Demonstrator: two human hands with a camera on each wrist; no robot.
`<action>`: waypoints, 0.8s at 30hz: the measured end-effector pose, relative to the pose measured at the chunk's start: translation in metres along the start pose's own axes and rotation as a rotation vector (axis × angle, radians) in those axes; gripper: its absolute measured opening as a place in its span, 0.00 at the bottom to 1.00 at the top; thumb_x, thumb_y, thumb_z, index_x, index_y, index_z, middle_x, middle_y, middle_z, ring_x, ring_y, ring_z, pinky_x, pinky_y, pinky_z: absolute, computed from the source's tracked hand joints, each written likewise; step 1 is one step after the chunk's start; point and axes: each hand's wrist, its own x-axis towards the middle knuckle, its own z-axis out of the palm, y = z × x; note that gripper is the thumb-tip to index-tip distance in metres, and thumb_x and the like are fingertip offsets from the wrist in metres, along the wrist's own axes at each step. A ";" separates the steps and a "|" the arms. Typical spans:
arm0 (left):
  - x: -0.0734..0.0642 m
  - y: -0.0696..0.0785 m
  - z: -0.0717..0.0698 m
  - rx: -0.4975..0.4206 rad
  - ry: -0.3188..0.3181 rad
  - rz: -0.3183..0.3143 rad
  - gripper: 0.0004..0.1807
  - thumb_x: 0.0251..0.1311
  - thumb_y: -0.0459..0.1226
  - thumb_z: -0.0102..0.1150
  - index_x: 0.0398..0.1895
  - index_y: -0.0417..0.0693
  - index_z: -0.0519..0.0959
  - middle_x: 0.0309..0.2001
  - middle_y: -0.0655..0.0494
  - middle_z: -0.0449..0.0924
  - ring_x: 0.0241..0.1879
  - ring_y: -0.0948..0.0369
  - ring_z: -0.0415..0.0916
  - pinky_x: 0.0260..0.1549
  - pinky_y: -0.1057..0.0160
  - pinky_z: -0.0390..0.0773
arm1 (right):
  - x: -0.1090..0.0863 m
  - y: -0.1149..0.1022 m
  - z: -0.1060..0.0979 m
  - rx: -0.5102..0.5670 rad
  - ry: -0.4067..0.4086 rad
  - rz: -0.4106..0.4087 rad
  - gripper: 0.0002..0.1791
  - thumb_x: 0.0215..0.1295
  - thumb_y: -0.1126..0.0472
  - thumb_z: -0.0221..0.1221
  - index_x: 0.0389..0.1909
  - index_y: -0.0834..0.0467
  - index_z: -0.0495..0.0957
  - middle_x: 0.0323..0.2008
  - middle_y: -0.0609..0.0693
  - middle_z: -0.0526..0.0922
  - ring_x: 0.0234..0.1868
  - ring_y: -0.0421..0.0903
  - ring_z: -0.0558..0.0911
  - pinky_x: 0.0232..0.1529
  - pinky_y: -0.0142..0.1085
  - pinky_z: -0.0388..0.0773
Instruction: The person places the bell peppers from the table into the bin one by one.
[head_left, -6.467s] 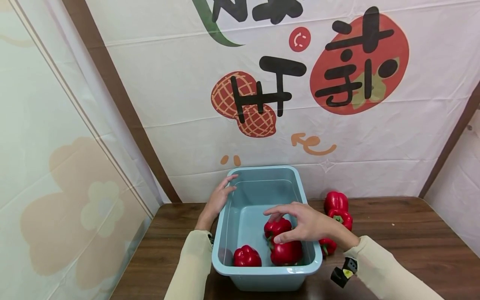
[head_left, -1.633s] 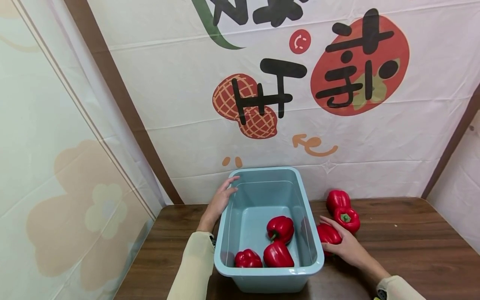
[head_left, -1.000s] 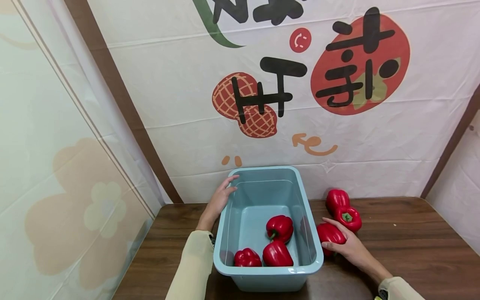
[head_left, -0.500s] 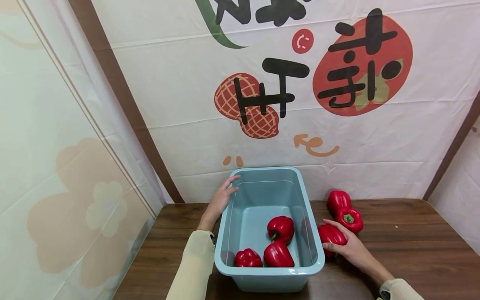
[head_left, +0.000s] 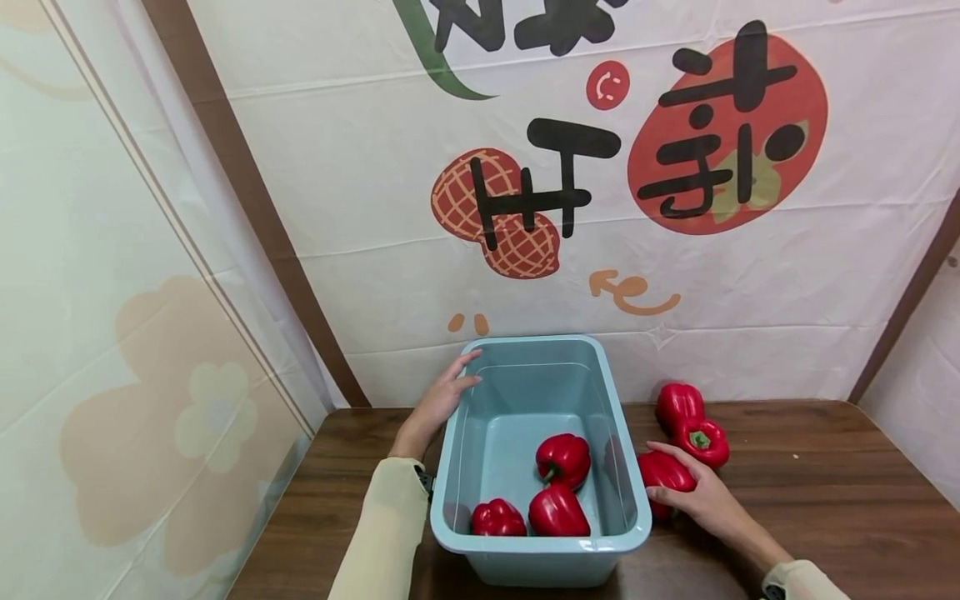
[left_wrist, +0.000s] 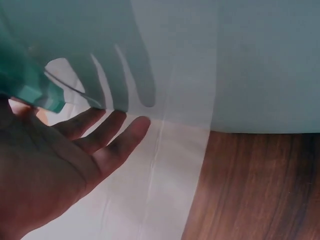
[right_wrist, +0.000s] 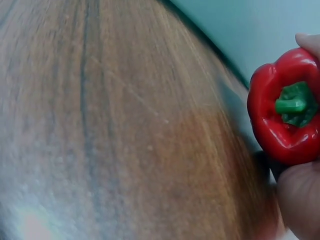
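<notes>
A light blue plastic tub (head_left: 538, 543) stands on the table with three red bell peppers inside: one (head_left: 562, 460) in the middle right, one (head_left: 558, 511) closer to me and one (head_left: 497, 518) at the front left. My left hand (head_left: 437, 406) holds the tub's left rim, thumb and a finger over the edge; in the left wrist view its other fingers (left_wrist: 120, 145) lie against the outer wall. Right of the tub, my right hand (head_left: 701, 492) grips another red bell pepper (head_left: 664, 477), whose green stem faces the right wrist camera.
Two more red bell peppers, one (head_left: 679, 404) by the wall and one (head_left: 703, 442) just nearer, sit behind my right hand. A printed white cloth (head_left: 390, 283) hangs behind the brown wood table (head_left: 810, 483).
My right hand has gone from above the tub to the pepper on its right and grips it. That pepper and its neighbour have shifted slightly right. The left hand stays at the rim.
</notes>
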 end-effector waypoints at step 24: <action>-0.001 -0.003 -0.012 0.041 -0.103 -0.038 0.34 0.67 0.46 0.57 0.74 0.75 0.59 0.79 0.56 0.43 0.69 0.45 0.58 0.59 0.41 0.69 | -0.006 -0.040 -0.002 -0.014 0.059 -0.091 0.37 0.61 0.59 0.64 0.71 0.58 0.63 0.62 0.63 0.69 0.53 0.57 0.75 0.42 0.39 0.82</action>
